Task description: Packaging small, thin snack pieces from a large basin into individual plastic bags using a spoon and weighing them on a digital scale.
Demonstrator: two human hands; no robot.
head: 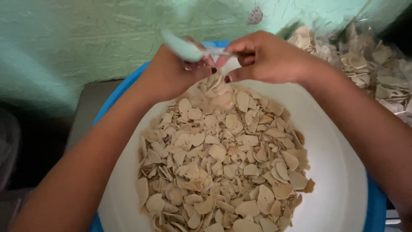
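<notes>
Pale flat seeds (223, 167) heap in a white basin (334, 172), above whose far rim the left hand (171, 73) closes its grip on a mint-handled knife (189, 49) while the right hand (266, 58) pinches its blade end, apparently steadying it.

One package is in view: a clear plastic bag (365, 60) at the upper right, beside the white bowl (339, 172) and against the green wall (86, 38). It is soft and crumpled, glossy where light catches it, and filled with pale beige flat chips. Its lower right part runs out of view.
</notes>
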